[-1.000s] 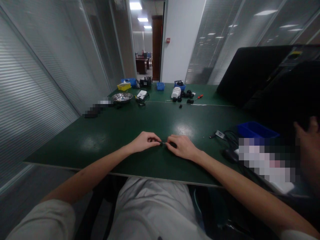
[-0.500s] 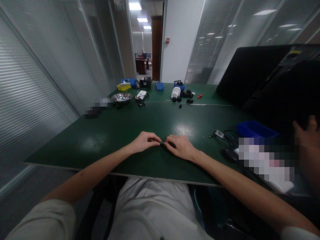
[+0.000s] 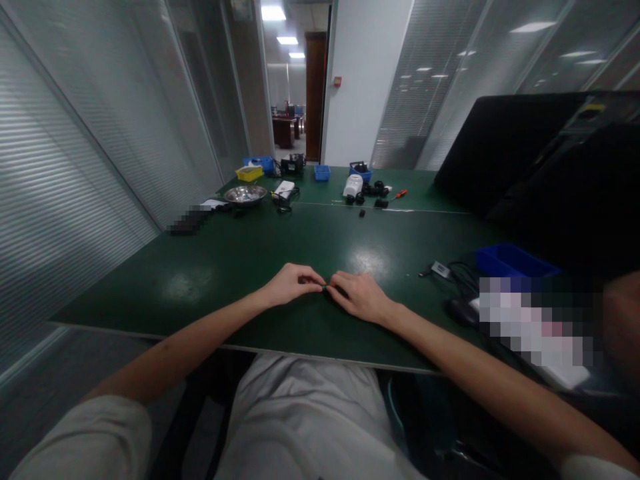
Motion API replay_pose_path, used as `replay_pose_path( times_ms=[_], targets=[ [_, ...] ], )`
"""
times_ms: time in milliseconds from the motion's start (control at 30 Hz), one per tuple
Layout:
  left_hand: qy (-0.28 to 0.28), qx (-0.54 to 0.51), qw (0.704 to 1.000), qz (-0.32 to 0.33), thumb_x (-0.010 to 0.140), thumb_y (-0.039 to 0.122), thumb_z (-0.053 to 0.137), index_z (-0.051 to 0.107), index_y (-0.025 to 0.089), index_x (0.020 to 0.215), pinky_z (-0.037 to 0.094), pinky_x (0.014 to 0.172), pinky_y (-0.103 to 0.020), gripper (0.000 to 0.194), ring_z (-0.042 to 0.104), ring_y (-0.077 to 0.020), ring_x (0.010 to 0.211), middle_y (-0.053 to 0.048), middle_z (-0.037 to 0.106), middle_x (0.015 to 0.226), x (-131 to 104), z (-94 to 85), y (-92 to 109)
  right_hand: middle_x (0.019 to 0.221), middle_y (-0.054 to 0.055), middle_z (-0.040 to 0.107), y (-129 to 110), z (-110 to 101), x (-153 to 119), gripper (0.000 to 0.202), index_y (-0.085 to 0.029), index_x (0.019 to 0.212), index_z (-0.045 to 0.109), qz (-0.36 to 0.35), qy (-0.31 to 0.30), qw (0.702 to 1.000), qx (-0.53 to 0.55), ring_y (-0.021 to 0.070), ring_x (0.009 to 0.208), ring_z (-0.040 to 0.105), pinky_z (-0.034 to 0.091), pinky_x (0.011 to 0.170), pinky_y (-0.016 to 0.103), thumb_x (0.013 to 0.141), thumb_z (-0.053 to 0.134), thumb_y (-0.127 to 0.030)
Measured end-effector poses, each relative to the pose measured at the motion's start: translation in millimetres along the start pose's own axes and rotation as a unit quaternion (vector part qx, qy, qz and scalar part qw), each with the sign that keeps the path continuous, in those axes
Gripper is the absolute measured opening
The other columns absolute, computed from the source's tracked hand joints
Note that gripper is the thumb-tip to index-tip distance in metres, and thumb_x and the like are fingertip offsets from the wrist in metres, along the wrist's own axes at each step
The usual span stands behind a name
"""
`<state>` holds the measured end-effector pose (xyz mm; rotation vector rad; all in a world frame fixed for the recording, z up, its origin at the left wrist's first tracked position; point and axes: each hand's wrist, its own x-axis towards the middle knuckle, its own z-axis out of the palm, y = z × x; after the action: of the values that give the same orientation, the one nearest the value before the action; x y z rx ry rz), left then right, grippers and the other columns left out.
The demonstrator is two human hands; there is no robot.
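Note:
My left hand (image 3: 295, 285) rests low over the green table (image 3: 240, 260), its thumb and fingertips pinched together. Opposite it, my right hand (image 3: 361, 295) is curled with its thumb and fingers closed, the side of the hand near the tabletop. Between the two sets of fingertips is a tiny dark piece (image 3: 325, 287), mostly covered by the fingers; its kind is too small to make out. Both hands appear to grip it, one from each side.
To the right lie a grey-tagged cable (image 3: 441, 269), a black mouse (image 3: 462, 311), a blue tray (image 3: 515, 259) and another person's arm (image 3: 621, 317). Farther back are a metal bowl (image 3: 245, 195), a white device (image 3: 353, 186), black parts (image 3: 375, 189) and a red screwdriver (image 3: 401, 194).
My fingertips have drawn slightly closer together, and less of the tiny piece shows between them. The other person's hand at the right has pulled back toward the frame's edge.

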<state>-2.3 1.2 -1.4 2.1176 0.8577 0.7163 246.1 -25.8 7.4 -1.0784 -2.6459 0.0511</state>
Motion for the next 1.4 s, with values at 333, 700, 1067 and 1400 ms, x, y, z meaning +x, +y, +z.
replay_pose_path(
  times_ms=[333, 700, 1067, 1400],
  targets=[
    [0.065, 0.034, 0.997, -0.025, 0.091, 0.036, 0.073, 0.079, 0.016, 0.105, 0.047, 0.072, -0.027, 0.025, 0.062, -0.0173, 0.081, -0.007, 0.073, 0.099, 9, -6.9, -9, 0.094, 0.004, 0.067, 0, -3, -1, 0.027, -0.021, 0.101, 0.062, -0.006, -0.005, 1.0, -0.012, 0.0138, 0.071, 0.057, 0.027, 0.062, 0.029, 0.108, 0.043, -0.038],
    [0.06, 0.138, 0.987, 0.049, 0.096, 0.024, 0.064, 0.076, 0.021, 0.114, 0.048, 0.098, -0.036, 0.022, 0.062, -0.0229, 0.11, -0.008, 0.069, 0.116, 3, -9.0, -5, 0.093, 0.004, 0.067, 4, -1, -3, 0.027, -0.021, 0.1, 0.063, 0.01, 0.026, 1.0, 0.01, 0.0141, 0.072, 0.058, 0.029, 0.063, 0.028, 0.107, 0.044, -0.04],
    [0.007, 0.148, 0.984, 0.102, 0.1, 0.032, 0.064, 0.074, 0.021, 0.115, 0.048, 0.097, -0.036, 0.022, 0.061, -0.0225, 0.106, -0.009, 0.07, 0.109, -1, -9.1, 2, 0.092, 0.004, 0.069, 11, -3, -4, 0.028, -0.021, 0.099, 0.065, 0.032, 0.065, 0.997, 0.037, 0.0151, 0.075, 0.059, 0.034, 0.066, 0.028, 0.107, 0.045, -0.04],
    [-0.014, 0.175, 0.983, 0.056, 0.103, 0.033, 0.054, 0.07, 0.021, 0.122, 0.047, 0.104, -0.037, 0.027, 0.063, -0.0227, 0.114, -0.01, 0.07, 0.12, -7, -26.0, -7, 0.093, 0.005, 0.069, 12, -5, -4, 0.03, -0.02, 0.099, 0.065, 0.037, 0.052, 0.997, 0.051, 0.0155, 0.075, 0.06, 0.035, 0.066, 0.029, 0.107, 0.044, -0.041]
  ],
)
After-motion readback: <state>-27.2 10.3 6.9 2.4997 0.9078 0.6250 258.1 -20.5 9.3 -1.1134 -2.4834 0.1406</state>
